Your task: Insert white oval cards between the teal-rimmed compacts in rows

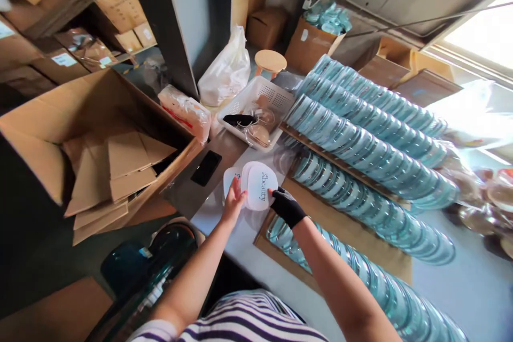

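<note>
Two thin white rounded discs with dark "beauty" lettering are in front of me over the table's near edge. The front disc (261, 187) overlaps the rear disc (230, 177), which shows at its left. My bare left hand (234, 197) is closed on the discs, its thumb at the front disc's left edge and its fingers over the rear one. In a black fingerless glove, my right hand (285, 206) pinches the right edge of the front disc. Just right of it, long rows of clear bluish round plastic pieces (320, 171) stand on edge, packed together on cardboard.
A white basket (286, 101) holding bagged items sits beyond my hands. Left of them lies a black phone (206, 168). A large open carton (36, 117) with cardboard pieces stands at left. Behind are a white bag (226, 72) and a wooden stool (271, 60).
</note>
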`<state>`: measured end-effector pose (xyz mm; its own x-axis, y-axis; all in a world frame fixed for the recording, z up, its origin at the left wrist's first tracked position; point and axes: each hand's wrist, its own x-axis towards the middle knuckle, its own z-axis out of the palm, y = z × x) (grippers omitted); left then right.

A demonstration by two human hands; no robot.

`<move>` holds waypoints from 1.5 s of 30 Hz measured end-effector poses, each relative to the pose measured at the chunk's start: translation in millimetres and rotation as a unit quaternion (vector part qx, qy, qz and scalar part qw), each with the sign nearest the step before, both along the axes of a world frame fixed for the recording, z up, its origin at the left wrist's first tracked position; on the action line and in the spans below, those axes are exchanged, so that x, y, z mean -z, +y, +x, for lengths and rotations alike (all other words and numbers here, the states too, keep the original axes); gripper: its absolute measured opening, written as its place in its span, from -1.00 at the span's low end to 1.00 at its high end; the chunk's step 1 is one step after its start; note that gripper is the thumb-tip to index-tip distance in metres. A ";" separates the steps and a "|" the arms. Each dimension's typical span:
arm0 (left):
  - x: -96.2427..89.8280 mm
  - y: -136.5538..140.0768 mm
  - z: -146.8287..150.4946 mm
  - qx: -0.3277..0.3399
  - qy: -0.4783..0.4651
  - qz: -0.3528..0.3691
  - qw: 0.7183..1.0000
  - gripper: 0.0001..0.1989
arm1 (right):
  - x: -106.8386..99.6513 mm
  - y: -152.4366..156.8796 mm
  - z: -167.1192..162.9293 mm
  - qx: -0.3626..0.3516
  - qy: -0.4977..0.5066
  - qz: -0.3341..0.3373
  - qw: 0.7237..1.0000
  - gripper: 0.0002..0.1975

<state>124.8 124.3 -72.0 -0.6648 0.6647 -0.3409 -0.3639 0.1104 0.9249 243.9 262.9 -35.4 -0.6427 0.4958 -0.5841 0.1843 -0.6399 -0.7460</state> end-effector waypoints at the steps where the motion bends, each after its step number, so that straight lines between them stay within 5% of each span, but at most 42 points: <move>1: -13.9 -1.8 5.2 0.043 -0.059 0.038 0.997 -0.31 | -15.3 -4.7 11.1 -0.010 0.006 0.002 1.000 -0.57; 7: -66.3 -7.5 58.1 0.234 -0.333 0.129 0.904 -0.37 | -89.0 -37.3 103.1 -0.038 0.020 0.009 0.999 -0.40; 10: -72.0 2.3 102.7 0.255 -0.290 0.082 0.919 -0.51 | -87.2 -46.6 155.5 0.063 -0.025 0.042 0.997 -0.43; 13: -79.1 10.2 151.5 0.249 -0.210 0.053 0.944 -0.60 | -75.7 -56.4 205.0 0.234 -0.092 0.108 0.962 -0.45; 17: -92.3 10.5 205.1 0.370 -0.319 0.064 0.870 -0.47 | -76.2 -73.7 267.1 0.251 -0.030 0.126 0.959 -0.47; 19: -94.2 11.8 232.0 0.378 -0.328 0.056 0.864 -0.43 | -78.6 -79.2 296.7 0.261 -0.049 0.139 0.954 -0.39; 23: -84.0 19.9 293.9 0.313 -0.260 0.002 0.913 -0.49 | -73.9 -87.4 348.3 0.281 -0.206 0.311 0.884 -0.30; 27: -70.4 26.1 348.0 0.272 -0.237 -0.013 0.933 -0.51 | -61.3 -107.1 380.6 0.234 -0.259 0.493 0.797 -0.48; 29: -66.9 26.5 369.3 0.275 -0.265 0.001 0.924 -0.46 | -53.3 -112.9 391.3 0.246 -0.238 0.481 0.807 -0.59; 33: -65.6 28.8 400.9 0.272 -0.303 -0.025 0.913 -0.48 | -39.2 -94.3 432.0 0.397 -0.215 0.310 0.837 -0.63; 35: -67.0 37.3 410.2 0.249 -0.312 -0.041 0.916 -0.43 | -35.7 -78.8 473.4 0.506 -0.236 0.244 0.793 -0.52; 37: -69.8 54.5 417.1 0.239 -0.323 -0.052 0.914 -0.39 | -33.7 -70.8 524.9 0.561 -0.316 0.249 0.724 -0.44; 41: -77.1 112.8 444.4 0.271 -0.351 -0.070 0.893 -0.45 | -29.3 -88.4 614.2 0.426 -0.540 0.369 0.625 -0.42; 45: -73.9 174.6 504.4 0.336 -0.360 -0.021 0.870 -0.45 | -27.0 -112.7 646.5 0.229 -0.633 0.429 0.602 -0.50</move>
<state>629.3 298.8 2.0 0.2656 0.7978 -0.5413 -0.6869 0.5505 0.4744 890.4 150.2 -8.4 0.3678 0.9200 0.1352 0.9038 -0.3195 -0.2846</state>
